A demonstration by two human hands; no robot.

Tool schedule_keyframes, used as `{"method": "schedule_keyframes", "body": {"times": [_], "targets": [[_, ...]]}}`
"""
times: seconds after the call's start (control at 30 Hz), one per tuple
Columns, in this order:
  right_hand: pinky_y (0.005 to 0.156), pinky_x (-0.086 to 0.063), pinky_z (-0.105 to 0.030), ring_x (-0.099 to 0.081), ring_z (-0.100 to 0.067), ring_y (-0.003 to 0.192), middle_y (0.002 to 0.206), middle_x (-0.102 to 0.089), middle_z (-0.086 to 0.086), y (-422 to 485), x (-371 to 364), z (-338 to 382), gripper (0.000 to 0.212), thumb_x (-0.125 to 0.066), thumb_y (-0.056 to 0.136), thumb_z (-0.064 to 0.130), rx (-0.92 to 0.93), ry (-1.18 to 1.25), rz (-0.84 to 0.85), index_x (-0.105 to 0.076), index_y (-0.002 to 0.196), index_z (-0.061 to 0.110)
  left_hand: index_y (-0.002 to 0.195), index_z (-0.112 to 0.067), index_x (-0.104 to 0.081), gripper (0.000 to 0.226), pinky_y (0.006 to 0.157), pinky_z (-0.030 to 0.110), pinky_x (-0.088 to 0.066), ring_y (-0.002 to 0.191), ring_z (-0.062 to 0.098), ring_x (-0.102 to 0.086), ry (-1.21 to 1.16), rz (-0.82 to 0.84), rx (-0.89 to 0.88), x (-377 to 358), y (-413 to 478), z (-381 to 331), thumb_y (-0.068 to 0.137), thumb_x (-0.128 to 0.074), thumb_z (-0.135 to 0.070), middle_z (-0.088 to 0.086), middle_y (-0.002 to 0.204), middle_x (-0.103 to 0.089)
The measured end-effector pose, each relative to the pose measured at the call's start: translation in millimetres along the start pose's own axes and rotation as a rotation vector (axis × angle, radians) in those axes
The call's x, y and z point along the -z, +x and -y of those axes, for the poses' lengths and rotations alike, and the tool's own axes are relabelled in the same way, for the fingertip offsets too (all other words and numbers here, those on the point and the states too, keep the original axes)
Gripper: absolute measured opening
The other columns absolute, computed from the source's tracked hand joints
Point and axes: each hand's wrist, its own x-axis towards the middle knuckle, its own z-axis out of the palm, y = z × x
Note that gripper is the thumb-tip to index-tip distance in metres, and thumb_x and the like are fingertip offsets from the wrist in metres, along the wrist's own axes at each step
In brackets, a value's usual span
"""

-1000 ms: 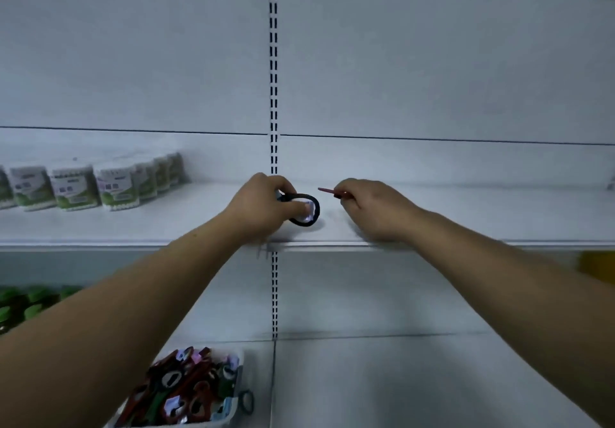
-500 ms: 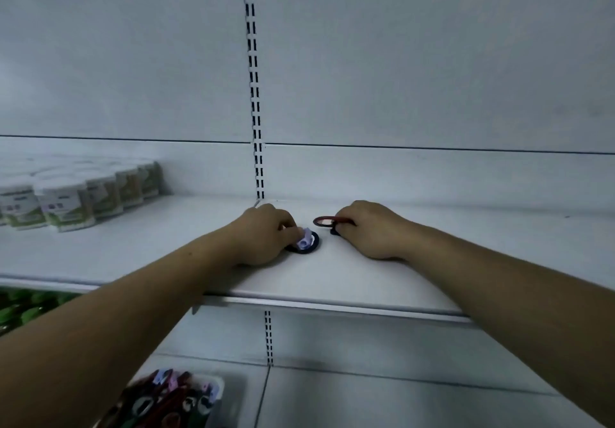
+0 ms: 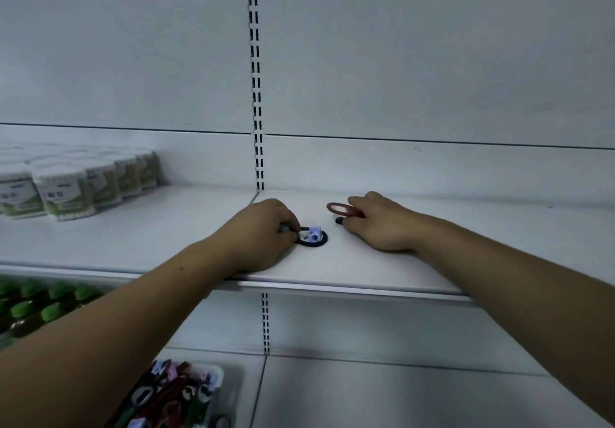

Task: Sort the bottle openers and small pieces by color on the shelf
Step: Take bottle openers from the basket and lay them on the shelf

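Observation:
On the white shelf (image 3: 166,228) my left hand (image 3: 256,231) rests with its fingers curled round the handle of a black bottle opener (image 3: 314,241), whose ring lies flat on the shelf with a small lilac piece (image 3: 312,234) on it. To the right, my right hand (image 3: 379,224) pinches a red bottle opener (image 3: 342,209) by its handle, ring end pointing left, just above the shelf. A dark tip (image 3: 338,220) pokes out under that hand. Both hands lie close together near the shelf's middle upright.
White tubs with green labels (image 3: 66,191) stand at the shelf's far left. Below, a white tray (image 3: 173,397) holds several mixed openers and small pieces. Green-capped bottles (image 3: 36,304) fill the lower left shelf. A slotted upright (image 3: 256,94) runs down the back panel.
Both hands have come down from above the shelf onto its surface. The black opener now lies flat under my left hand, and the red one sits low beside my right.

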Motion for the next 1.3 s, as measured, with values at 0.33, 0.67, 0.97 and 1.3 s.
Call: {"method": "schedule_keyframes", "body": {"times": [0.33,0.67,0.97,1.3], "targets": [[0.063,-0.042,-0.023,-0.062,-0.013,0.069,0.111,-0.061,-0.003,0,15,-5,0.037,-0.056,0.09,0.021,-0.163,0.267,-0.044,-0.05,0.126,0.027,0.141,-0.035,-0.038,0.08,0.114,0.035,-0.022,0.139,0.011,-0.027,-0.077,0.121,0.031,7,-21,-26,0.071,-0.041,-0.074,-0.012,0.149,-0.03],[0.079,-0.042,-0.027,-0.051,-0.015,0.096,0.115,-0.06,-0.001,24,5,5,0.028,-0.058,0.092,0.038,-0.101,-0.006,-0.166,-0.064,0.112,0.02,0.138,-0.036,-0.04,0.048,0.112,0.033,-0.02,0.136,0.013,-0.028,0.039,0.172,-0.007,0,-25,-31,0.093,-0.044,-0.053,-0.01,0.146,-0.034],[0.082,-0.048,-0.033,-0.058,-0.019,0.093,0.099,-0.064,-0.003,-17,17,3,0.052,-0.065,0.08,0.054,-0.144,-0.009,-0.013,-0.061,0.111,0.013,0.133,-0.039,-0.043,0.048,0.109,0.041,-0.027,0.126,0.014,-0.04,0.068,0.103,0.032,-2,-6,-30,0.09,-0.042,-0.059,-0.011,0.133,-0.047],[0.088,-0.039,-0.023,-0.051,-0.017,0.11,0.122,-0.05,0.002,-28,29,-35,0.032,-0.048,0.095,0.017,-0.066,-0.148,-0.021,-0.065,0.116,0.033,0.139,-0.053,-0.028,0.045,0.112,0.043,-0.022,0.139,0.019,-0.027,0.111,0.266,-0.024,-16,43,-58,0.095,-0.033,-0.051,-0.012,0.152,-0.027]]}}
